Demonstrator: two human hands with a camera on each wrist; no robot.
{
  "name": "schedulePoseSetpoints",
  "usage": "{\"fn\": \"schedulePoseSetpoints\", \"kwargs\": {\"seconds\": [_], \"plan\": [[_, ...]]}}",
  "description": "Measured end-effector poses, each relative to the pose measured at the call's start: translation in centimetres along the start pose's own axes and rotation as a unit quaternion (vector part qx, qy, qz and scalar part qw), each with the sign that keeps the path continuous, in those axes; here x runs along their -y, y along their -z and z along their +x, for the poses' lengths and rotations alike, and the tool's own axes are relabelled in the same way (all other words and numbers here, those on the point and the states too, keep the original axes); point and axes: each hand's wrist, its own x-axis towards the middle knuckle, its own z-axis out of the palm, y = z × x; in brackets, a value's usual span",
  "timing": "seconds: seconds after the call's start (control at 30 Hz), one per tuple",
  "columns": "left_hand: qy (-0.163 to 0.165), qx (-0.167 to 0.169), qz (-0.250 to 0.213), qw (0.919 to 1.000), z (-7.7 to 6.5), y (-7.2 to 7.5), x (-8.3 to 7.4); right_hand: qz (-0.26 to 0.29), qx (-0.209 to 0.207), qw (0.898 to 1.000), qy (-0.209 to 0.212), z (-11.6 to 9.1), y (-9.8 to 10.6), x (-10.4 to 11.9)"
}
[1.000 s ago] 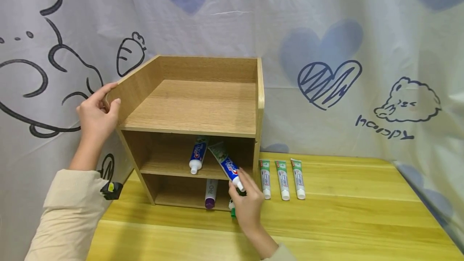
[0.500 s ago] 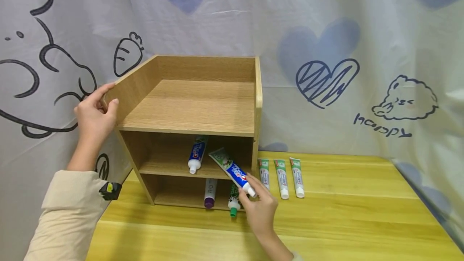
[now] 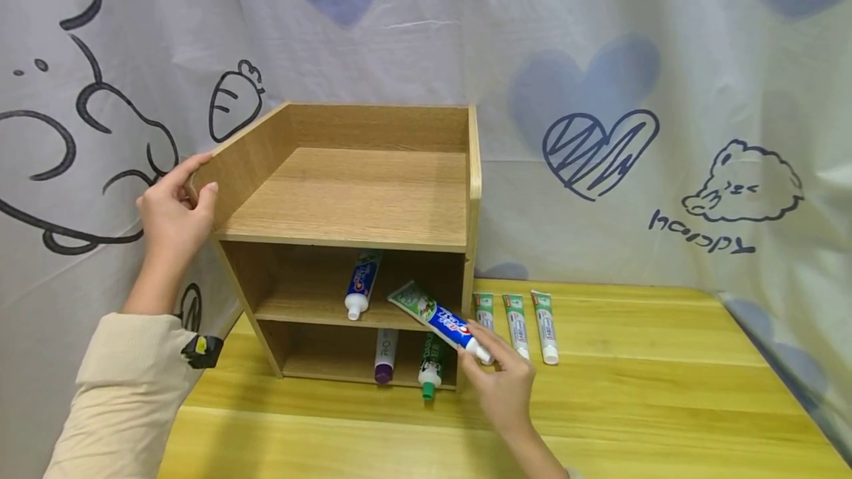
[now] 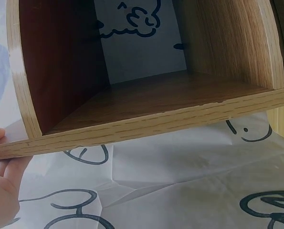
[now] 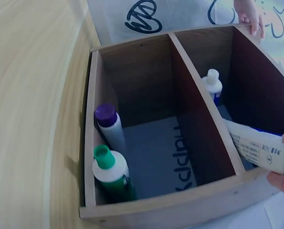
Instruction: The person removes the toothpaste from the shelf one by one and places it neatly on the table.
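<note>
My left hand (image 3: 176, 205) grips the upper left side panel of a wooden shelf unit (image 3: 353, 239), thumb inside and fingers outside. With thumb and fingers my right hand (image 3: 502, 379) pinches a blue and green toothpaste tube (image 3: 435, 320) near its white cap. That tube slants in front of the middle compartment's right part, its flat end up and to the left. A similar blue toothpaste tube (image 3: 362, 283) lies in the middle compartment, cap outward. The bottom compartment has a white tube with a purple cap (image 3: 384, 357) and a green tube with a green cap (image 3: 430, 368).
On the wooden table (image 3: 632, 390), right of the shelf, lie three green and white toothpaste tubes (image 3: 515, 324) in a row; my right hand partly covers some. A patterned curtain (image 3: 599, 35) hangs behind and to the left.
My right hand has moved right and slightly down with the toothpaste tube, drawing it outward and tilting it flatter. The green-capped tube below has come into view. My left hand stays on the panel.
</note>
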Motion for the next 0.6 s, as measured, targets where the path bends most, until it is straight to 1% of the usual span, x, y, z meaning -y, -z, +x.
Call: {"fn": "schedulePoseSetpoints", "kwargs": {"seconds": [0.2,0.33,0.43,0.6], "plan": [[0.002,0.0,0.004,1.0,0.0,0.0,0.0,0.02,0.025,0.999,-0.004,0.4,1.3,-0.6],[0.007,0.003,0.004,1.0,-0.1,0.0,-0.1,0.056,0.041,0.998,-0.011,1.0,2.2,-1.0],[0.004,0.002,0.004,1.0,-0.1,0.0,-0.2,0.089,0.058,0.994,-0.025,1.4,2.9,-1.3],[-0.002,-0.002,0.002,1.0,-0.1,0.1,-0.3,0.124,0.098,0.986,-0.055,2.1,3.9,-1.8]]}}
